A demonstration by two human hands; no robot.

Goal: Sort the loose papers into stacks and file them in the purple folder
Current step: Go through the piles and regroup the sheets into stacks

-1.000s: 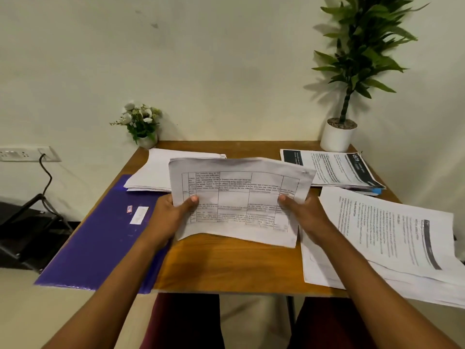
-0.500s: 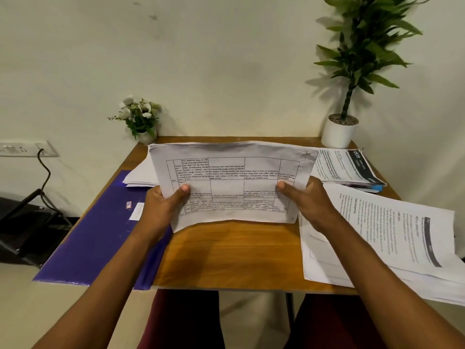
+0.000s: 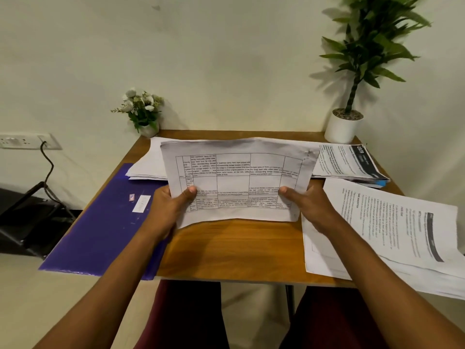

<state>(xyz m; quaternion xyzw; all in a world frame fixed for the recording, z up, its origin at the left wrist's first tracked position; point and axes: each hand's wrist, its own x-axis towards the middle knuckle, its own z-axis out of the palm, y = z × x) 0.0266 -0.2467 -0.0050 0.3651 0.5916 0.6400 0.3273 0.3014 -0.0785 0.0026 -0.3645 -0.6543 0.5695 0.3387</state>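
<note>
**A:** How were the papers being held?

**B:** Both grips were closed on the gridded sheets (image 3: 236, 180). The left grip (image 3: 171, 210) pinched the lower left corner with its thumb on top. The right grip (image 3: 309, 207) pinched the lower right edge the same way.

**A:** Why both?

**B:** My guess is that it held the page spread and facing up for reading, raised off the table (image 3: 234, 248), before a pile was chosen. I couldn't tell whether it was one sheet or several.

**A:** Where could it go?

**B:** There were three places. A white stack (image 3: 146, 165) lay at the far left, apparently overlapping the folder's far end. A dark-banded stack (image 3: 349, 162) sat at the far right, near the white pot (image 3: 342, 129). A loose pile (image 3: 390, 227) lay just beside the right grip and hung over the table's right edge.

**A:** And the purple folder (image 3: 100, 222)?

**B:** It lay flat along the table's left side, looked closed, and overhung that edge. Nothing in it showed. I'd judge it was set aside there so the middle stayed open for sorting, with filing not yet begun.
</note>
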